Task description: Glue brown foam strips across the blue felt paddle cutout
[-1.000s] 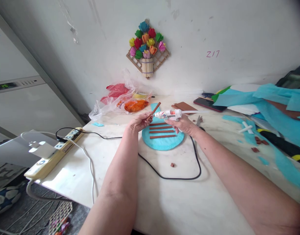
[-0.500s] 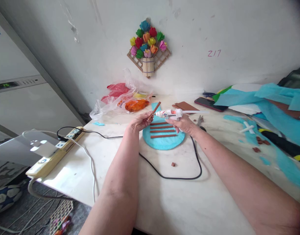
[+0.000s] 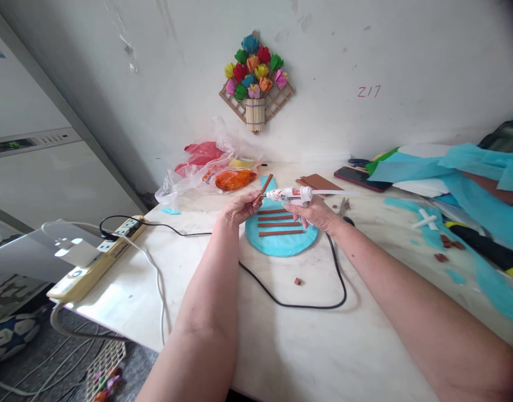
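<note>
My left hand (image 3: 238, 210) pinches a thin brown strip (image 3: 265, 185) and holds it tilted above the table. My right hand (image 3: 316, 213) grips a white hot glue gun (image 3: 290, 195), its nozzle pointing left and touching the strip. Under both hands lies a round turquoise foam piece (image 3: 281, 241) with three brown strips (image 3: 280, 225) laid across it in parallel. The gun's black cord (image 3: 306, 304) loops over the white table (image 3: 323, 346) toward me.
A power strip (image 3: 97, 259) with plugged cables lies at the table's left edge. Plastic bags (image 3: 210, 170) sit at the back, a phone (image 3: 359, 178) and brown sheet (image 3: 317, 182) behind my right hand. Turquoise paper sheets (image 3: 469, 178) pile at right. Small brown scraps (image 3: 297, 281) are scattered.
</note>
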A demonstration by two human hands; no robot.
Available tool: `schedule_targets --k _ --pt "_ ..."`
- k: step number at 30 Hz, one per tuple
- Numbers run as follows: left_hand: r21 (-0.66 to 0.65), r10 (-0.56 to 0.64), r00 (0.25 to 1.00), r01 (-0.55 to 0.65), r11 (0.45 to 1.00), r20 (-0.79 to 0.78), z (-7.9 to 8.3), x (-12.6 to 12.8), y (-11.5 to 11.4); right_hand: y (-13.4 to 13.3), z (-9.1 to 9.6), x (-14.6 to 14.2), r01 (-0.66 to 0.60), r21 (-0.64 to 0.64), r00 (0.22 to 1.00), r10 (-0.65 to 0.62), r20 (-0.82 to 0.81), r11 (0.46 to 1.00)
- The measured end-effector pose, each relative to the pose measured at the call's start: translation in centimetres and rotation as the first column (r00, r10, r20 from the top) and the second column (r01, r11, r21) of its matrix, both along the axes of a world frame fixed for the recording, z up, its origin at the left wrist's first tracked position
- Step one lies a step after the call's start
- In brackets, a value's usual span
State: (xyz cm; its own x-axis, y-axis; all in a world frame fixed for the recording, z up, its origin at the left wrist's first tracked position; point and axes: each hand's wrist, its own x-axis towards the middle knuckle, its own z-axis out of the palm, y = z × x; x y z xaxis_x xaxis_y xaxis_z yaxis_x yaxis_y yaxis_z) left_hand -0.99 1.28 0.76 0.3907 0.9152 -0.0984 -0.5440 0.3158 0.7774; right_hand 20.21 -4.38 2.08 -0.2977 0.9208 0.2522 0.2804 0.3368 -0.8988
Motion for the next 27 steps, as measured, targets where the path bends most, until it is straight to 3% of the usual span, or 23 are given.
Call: schedule_targets --k 19,27 --pt "0.021 0.003 1.000 -0.003 1.000 0.017 -0.06 -0.04 0.06 -0.49 0.47 -0.40 -0.055 0.021 0.989 0.052 0.139 0.998" --pt "-0.004 0.016 0.999 -0.015 1.000 0.034 -0.48 -0.20 0.44 -0.03 0.05 -0.18 -0.013 0.039 0.994 0.009 0.109 0.999"
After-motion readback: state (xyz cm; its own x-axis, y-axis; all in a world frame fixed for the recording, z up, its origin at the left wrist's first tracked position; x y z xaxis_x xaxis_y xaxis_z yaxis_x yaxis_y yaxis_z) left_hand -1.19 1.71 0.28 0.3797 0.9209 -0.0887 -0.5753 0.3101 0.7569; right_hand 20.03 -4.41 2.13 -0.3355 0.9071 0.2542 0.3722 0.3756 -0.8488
